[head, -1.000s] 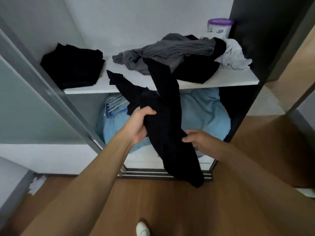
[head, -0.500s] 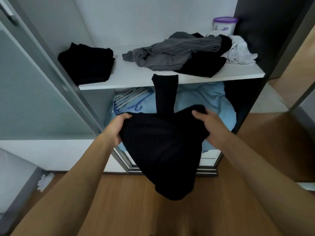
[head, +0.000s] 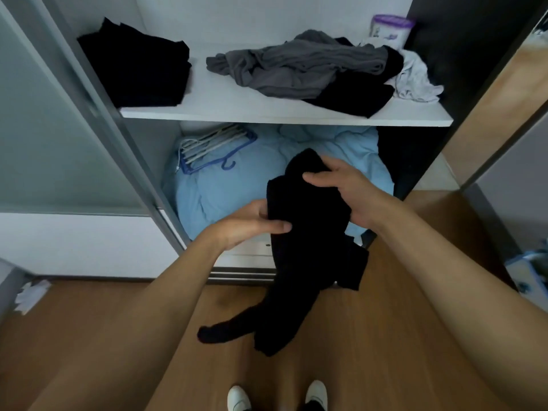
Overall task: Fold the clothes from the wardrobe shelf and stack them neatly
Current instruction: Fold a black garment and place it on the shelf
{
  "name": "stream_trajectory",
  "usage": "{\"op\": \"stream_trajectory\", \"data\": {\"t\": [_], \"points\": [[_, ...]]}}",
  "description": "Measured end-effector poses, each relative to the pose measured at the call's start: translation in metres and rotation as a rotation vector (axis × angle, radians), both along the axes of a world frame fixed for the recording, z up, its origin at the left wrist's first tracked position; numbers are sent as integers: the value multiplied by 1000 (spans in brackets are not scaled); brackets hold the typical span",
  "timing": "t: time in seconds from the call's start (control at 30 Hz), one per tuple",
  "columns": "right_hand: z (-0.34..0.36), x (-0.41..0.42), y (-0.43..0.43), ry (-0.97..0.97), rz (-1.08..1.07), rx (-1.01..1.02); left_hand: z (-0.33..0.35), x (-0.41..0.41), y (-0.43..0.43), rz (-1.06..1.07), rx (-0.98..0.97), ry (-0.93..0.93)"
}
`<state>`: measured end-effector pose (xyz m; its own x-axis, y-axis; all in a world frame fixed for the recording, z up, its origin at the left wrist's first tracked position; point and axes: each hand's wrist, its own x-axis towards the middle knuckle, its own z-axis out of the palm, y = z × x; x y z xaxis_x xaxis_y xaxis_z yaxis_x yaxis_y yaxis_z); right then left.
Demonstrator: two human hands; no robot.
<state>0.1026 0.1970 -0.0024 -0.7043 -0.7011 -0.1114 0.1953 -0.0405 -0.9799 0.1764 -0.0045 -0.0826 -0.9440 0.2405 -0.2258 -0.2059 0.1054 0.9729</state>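
A black garment (head: pixel 305 250) hangs bunched in front of me, below the white wardrobe shelf (head: pixel 267 117). My left hand (head: pixel 249 225) pinches its left edge. My right hand (head: pixel 344 191) grips its top right. A sleeve or leg trails low toward the wooden floor. On the shelf, a folded black stack (head: pixel 139 66) sits at the left. A loose pile lies at the right: a grey garment (head: pixel 296 69), a black one (head: pixel 358 97) under it and a white one (head: pixel 415 80).
A purple-lidded tub (head: pixel 391 28) stands at the shelf's back right. Below the shelf lie a light blue bundle (head: pixel 225 188) and several hangers (head: pixel 210 146). A sliding door frame (head: pixel 98 114) runs along the left. My white shoes (head: pixel 237 397) stand on the floor.
The garment, held spread wide between both hands half a second ago, is now gathered into a narrow hanging bunch. My hands have come closer together and lower, the right above the left.
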Motion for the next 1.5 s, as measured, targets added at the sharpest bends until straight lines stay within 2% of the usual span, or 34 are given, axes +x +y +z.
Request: {"op": "stream_trajectory", "data": {"t": [0.1,0.2,0.37,0.53,0.67,0.8,0.93,1.2,1.33,1.4,1.5], "points": [[0,6,2,7,62,47,19,-3,9,-36,71,30],[1,7,6,-22,22,24,8,1,10,-79,115,-6],[-4,13,7,-81,-104,-121,-15,15,15,-196,18,-107],[-10,21,4,-81,-14,-116,-2,16,17,44,532,-119],[-12,19,5,-66,1,-78,11,16,13,10,671,-154],[-18,15,5,-30,-49,-31,2,26,8,1,605,-265],[-24,14,3,10,-57,12,3,33,10,-38,529,-251],[-20,12,-1,164,55,206,11,31,4,2,823,-232],[-19,12,1,252,153,331,8,31,4,-33,826,-214],[-25,16,-3,279,147,354,7,30,4,-29,760,-232],[-35,17,-10,288,-22,330,2,30,2,10,496,-281]]}}
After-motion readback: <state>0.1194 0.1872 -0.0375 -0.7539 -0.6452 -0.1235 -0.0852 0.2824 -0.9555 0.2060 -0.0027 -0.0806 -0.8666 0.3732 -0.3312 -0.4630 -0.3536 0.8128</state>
